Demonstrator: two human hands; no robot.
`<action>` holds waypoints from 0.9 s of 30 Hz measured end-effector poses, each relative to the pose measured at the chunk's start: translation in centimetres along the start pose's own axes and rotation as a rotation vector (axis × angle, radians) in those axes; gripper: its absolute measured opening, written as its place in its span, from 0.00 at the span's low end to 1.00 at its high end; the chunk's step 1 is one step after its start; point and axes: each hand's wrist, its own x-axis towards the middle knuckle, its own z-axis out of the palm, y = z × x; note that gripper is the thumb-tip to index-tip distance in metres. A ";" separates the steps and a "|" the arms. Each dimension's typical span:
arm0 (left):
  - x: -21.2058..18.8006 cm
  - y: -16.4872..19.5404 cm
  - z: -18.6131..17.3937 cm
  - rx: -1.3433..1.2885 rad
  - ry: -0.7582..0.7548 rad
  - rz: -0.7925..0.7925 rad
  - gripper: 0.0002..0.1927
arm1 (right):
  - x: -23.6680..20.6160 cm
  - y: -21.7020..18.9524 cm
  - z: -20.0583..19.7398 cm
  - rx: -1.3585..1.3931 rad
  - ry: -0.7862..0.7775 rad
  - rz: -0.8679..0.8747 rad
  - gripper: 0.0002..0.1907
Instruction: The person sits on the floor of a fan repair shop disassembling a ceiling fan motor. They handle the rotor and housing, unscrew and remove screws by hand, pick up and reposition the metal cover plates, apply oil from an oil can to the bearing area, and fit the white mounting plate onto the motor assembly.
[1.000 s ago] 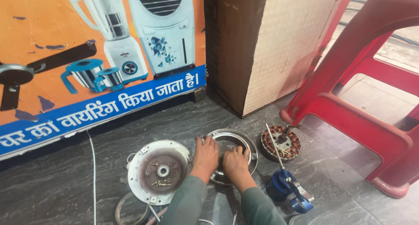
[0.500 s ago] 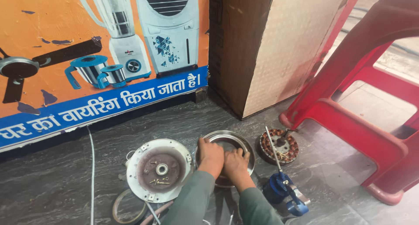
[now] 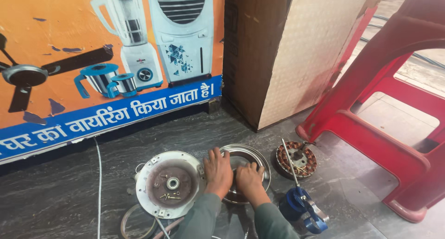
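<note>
Head view, looking down at the floor: nearest me, just right of the round metal cover (image 3: 244, 174), lies a blue-handled screwdriver (image 3: 300, 205) with its long shaft reaching away toward the copper-wound stator (image 3: 297, 159). Both my hands rest on that cover, which lies flat on the dark stone floor (image 3: 65, 192). My left hand (image 3: 218, 171) is spread flat on the cover's left rim, fingers pointing away from me; my right hand (image 3: 249, 179) is curled with the fingertips pressing down inside the dish, though whether it pinches anything small I cannot tell. Left of the cover, touching it or nearly so, sits the white motor housing (image 3: 169, 183) with loose screws lying on its brown centre, and a white cable (image 3: 98, 183) runs past on its far left.

To work this well, I judge the left palm should pin the rim so the cover cannot spin or skate, while the right fingers work from the middle outward with even pressure.

Beyond the cover stand a brown cardboard box (image 3: 278, 49), an orange appliance poster (image 3: 92, 58) to its left, and red plastic furniture (image 3: 394, 95) to its right.
</note>
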 end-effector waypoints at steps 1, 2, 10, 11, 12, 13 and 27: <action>0.0 -0.1 0.0 0.007 0.027 0.014 0.24 | 0.1 0.0 0.0 -0.003 -0.030 0.011 0.16; 0.1 -0.3 0.1 0.014 0.056 0.027 0.28 | 0.2 0.1 0.1 0.014 -0.008 0.015 0.15; 0.2 -1.5 1.7 -0.015 0.074 -0.087 0.38 | 0.5 0.9 1.0 0.061 0.056 0.003 0.14; 0.1 -1.6 1.9 -0.012 0.079 -0.076 0.37 | 0.3 0.9 1.1 0.046 0.045 -0.002 0.14; 0.1 -1.6 2.1 -0.008 0.086 -0.065 0.37 | 0.3 0.8 1.1 0.031 0.036 -0.009 0.13; 0.2 -1.7 2.2 -0.013 0.085 -0.070 0.36 | 0.4 0.6 1.1 0.018 0.028 -0.015 0.13; -0.4 -1.8 1.5 -0.211 -0.117 -0.207 0.43 | -0.1 1.1 2.0 0.089 0.085 -0.001 0.12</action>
